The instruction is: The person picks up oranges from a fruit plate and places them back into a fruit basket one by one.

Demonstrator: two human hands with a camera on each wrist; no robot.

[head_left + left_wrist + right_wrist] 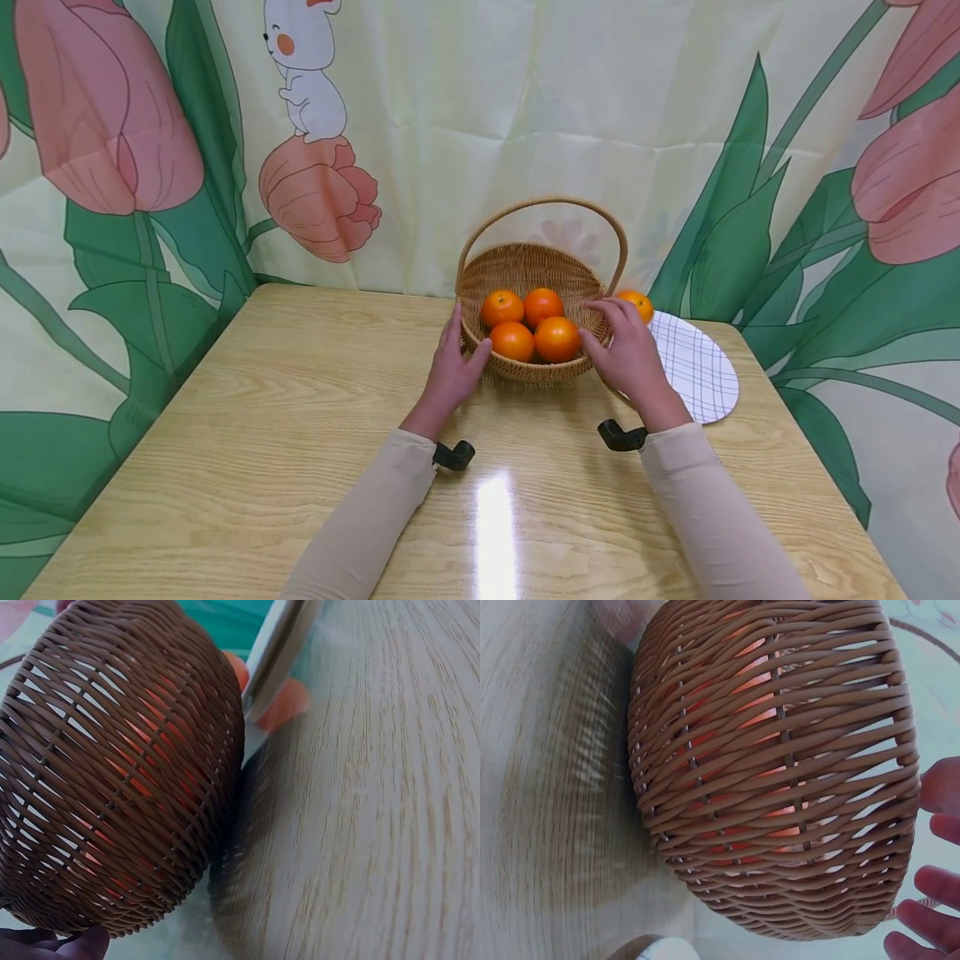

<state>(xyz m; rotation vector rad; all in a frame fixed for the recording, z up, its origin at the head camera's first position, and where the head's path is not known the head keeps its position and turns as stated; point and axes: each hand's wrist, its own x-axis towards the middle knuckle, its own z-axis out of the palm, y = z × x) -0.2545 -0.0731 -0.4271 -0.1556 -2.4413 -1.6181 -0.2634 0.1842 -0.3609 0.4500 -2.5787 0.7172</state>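
Observation:
A brown wicker basket (536,372) with an arched handle stands near the far edge of the table, holding several oranges (557,339). My left hand (453,371) is at its left rim, thumb reaching over the edge and fingers extended along the outside. In the left wrist view, fingertips (88,945) show right at the basket's rim. At the right rim, my right hand (633,350) has its thumb and fingers spread across the edge. The right wrist view shows its thumb at the rim and the other fingers (930,924) apart beyond it.
Right of the basket lies a white oval board (701,371) with a blue grid pattern, partly hidden by my right hand. Another orange (637,304) sits by its far end. A tulip-patterned curtain (450,167) hangs behind the wooden table (300,433).

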